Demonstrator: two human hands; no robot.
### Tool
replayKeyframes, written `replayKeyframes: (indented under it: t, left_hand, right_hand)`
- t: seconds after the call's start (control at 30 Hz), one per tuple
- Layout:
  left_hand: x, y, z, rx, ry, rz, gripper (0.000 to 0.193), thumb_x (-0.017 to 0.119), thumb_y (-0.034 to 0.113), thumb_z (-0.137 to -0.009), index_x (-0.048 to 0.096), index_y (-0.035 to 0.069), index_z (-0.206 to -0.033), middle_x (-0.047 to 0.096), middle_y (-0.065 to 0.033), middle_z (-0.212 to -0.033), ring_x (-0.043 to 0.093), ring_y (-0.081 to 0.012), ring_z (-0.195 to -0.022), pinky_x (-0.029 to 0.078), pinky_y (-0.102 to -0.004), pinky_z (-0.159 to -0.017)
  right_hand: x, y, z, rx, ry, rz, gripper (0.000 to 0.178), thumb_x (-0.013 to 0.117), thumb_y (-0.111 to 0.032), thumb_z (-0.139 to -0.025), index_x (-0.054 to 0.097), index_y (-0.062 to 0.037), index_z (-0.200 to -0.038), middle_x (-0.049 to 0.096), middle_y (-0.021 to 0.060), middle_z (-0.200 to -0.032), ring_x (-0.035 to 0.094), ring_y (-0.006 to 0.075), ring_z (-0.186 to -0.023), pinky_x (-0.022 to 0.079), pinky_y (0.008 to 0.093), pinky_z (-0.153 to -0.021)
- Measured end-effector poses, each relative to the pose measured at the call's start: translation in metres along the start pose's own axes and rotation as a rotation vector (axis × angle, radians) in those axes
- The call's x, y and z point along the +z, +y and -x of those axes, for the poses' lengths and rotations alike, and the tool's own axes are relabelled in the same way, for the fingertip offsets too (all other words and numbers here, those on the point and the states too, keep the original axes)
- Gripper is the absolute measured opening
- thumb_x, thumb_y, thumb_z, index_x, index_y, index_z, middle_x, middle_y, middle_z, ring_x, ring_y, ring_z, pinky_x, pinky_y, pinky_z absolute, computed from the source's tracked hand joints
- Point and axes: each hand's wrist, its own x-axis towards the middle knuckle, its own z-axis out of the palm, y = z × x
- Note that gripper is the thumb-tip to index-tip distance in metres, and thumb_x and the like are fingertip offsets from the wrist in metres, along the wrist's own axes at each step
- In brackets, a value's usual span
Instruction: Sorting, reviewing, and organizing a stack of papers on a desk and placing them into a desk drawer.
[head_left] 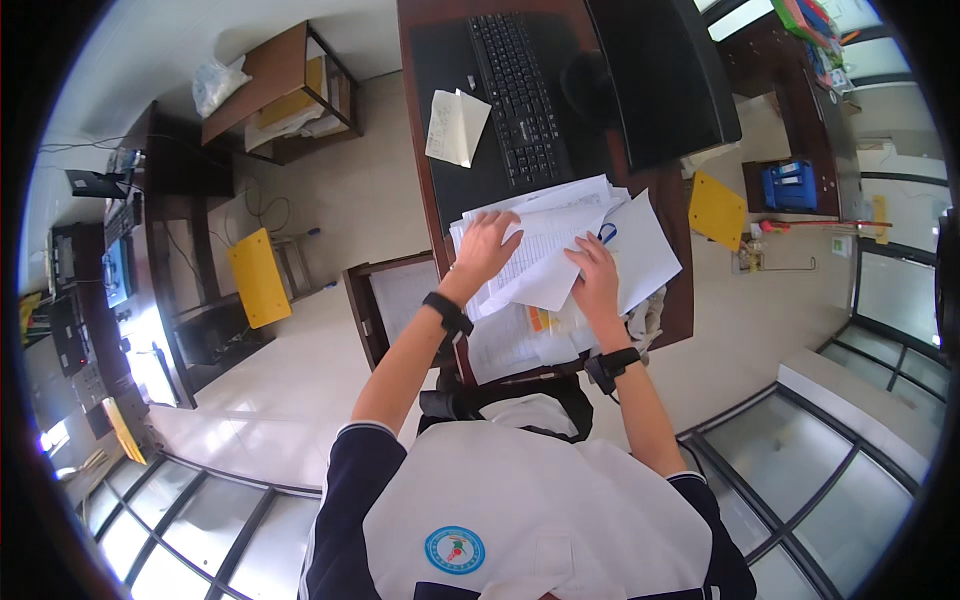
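Note:
A spread-out stack of white paper sheets [650, 255] lies on the near part of the desk. My left hand [485, 250] rests over the stack's left side, its fingers stretched out and thumb apart, above a sheet with printed lines. On the other side, my right hand [597, 278] has its fingers closed at the edge of a white sheet of paper [550, 282], whose near corner is turned toward me. The right thumb is mostly hidden. Just beyond the right fingertips is a small blue loop-shaped item [607, 233]. Orange-marked paper [539, 319] shows beneath.
Beyond the papers are a black keyboard [515, 100], a folded note [457, 127] and a black monitor [665, 80]. An opened drawer [370, 310] juts out at the desk's left. Yellow-seated stools [260, 278] stand left and right; a cloth [648, 318] lies at the near right.

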Motion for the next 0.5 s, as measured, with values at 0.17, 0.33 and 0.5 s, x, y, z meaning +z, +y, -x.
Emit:
replayKeyframes:
  t: [0.17,0.33,0.5]
  left_hand:
    - [0.023,0.008,-0.027,0.065,-0.123,-0.486,0.051,0.075,0.022,-0.056,0.05,0.006,-0.098,0.052,-0.0097,-0.094,0.049,-0.026,-0.094,0.039,-0.0359,-0.078]
    - [0.038,0.02,-0.038,-0.057,-0.157,-0.723,0.06,0.079,0.026,-0.048,0.049,0.006,-0.096,0.05,-0.011,-0.091,0.048,-0.0267,-0.09,0.038,-0.0351,-0.076]
    - [0.04,0.025,-0.038,-0.128,-0.173,-0.75,0.059,0.079,0.025,-0.05,0.047,0.006,-0.097,0.049,-0.0119,-0.094,0.048,-0.0274,-0.09,0.039,-0.038,-0.075]
  right_hand:
    - [0.004,0.002,0.021,0.041,0.042,-0.063,0.035,0.059,0.004,-0.06,0.064,-0.0097,-0.093,0.056,0.0096,-0.111,0.046,0.0327,-0.113,0.038,0.042,-0.091]
    - [0.008,0.005,0.023,0.033,0.077,-0.099,0.033,0.059,0.006,-0.062,0.064,-0.0095,-0.091,0.056,0.0099,-0.112,0.046,0.032,-0.114,0.039,0.0401,-0.091]
    - [0.011,0.003,0.015,0.051,0.047,-0.177,0.031,0.057,0.006,-0.064,0.063,-0.0083,-0.091,0.057,0.0124,-0.109,0.046,0.0332,-0.113,0.04,0.0394,-0.091]
